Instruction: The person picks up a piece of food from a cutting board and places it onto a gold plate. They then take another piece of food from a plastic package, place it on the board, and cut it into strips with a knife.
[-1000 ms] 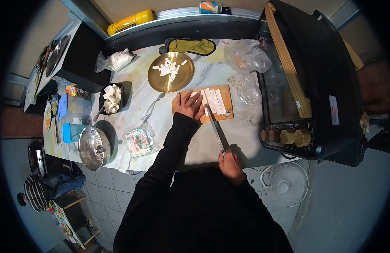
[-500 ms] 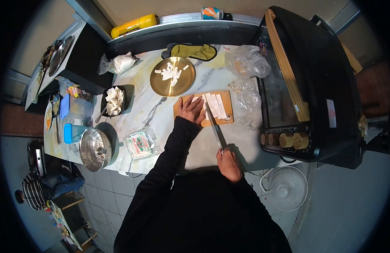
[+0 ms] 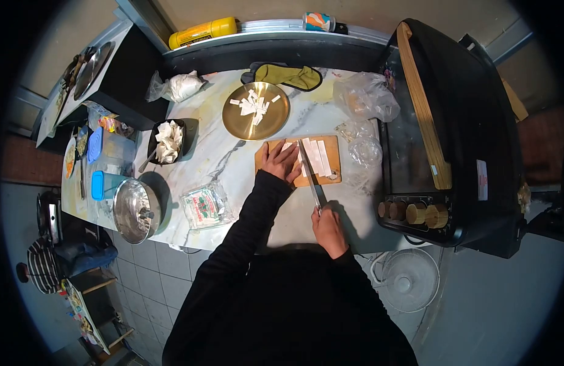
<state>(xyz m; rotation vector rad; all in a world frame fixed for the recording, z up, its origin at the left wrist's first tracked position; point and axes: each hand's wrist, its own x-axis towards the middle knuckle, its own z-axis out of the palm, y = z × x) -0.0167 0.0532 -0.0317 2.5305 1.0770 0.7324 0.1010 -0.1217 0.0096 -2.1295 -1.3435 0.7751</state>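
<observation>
On a wooden cutting board (image 3: 334, 145) lie several white strips (image 3: 318, 158) side by side. My left hand (image 3: 279, 162) rests flat on the left part of the board, its fingers slightly apart over the white sheet. The handle of a long knife (image 3: 314, 186) is in my right hand (image 3: 329, 230), near the table's front edge. The blade points away from me and lies across the white strips, just right of my left fingers. Behind the board, a round golden plate (image 3: 236, 125) holds a pile of small white pieces (image 3: 254, 105).
Plastic bags (image 3: 366, 97) lie beside a black oven (image 3: 471, 122) on the right. At left are a black bowl (image 3: 183, 137), a steel bowl (image 3: 126, 213) and blue-lidded containers (image 3: 99, 185). A printed packet (image 3: 206, 207) lies near the front edge. A person (image 3: 44, 265) is at far left.
The camera view has shifted slightly, moving the board and plate a little to the right in the picture. Both hands remain in nearly the same places, with the knife still across the strips.
</observation>
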